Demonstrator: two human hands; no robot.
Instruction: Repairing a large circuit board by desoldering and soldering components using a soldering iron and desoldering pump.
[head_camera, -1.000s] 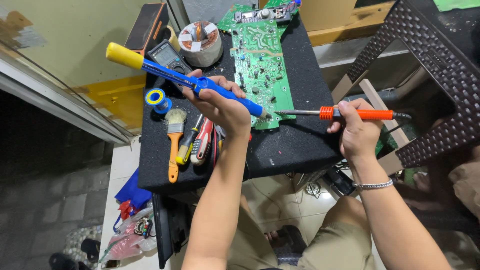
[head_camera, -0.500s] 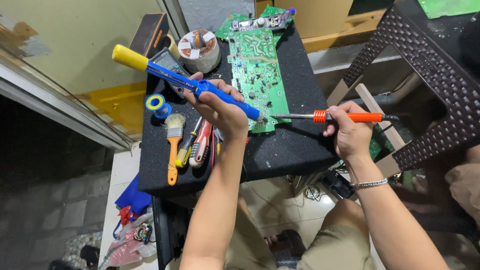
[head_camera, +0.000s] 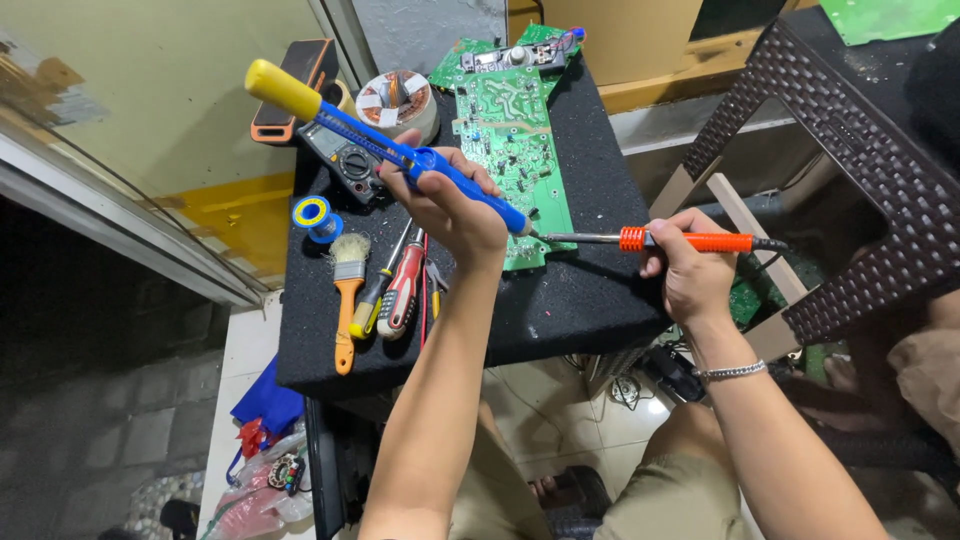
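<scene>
Black felt bench (head_camera: 560, 310) below me. At 6 o'clock my left hand (head_camera: 450, 205) grips a blue desoldering pump (head_camera: 400, 155); at 3 o'clock my right hand (head_camera: 690, 270) clasps the orange soldering iron (head_camera: 680, 240). Both tips meet on the green circuit board (head_camera: 515, 140) at 12. I judge desoldering underway; next needs steady heat.
</scene>
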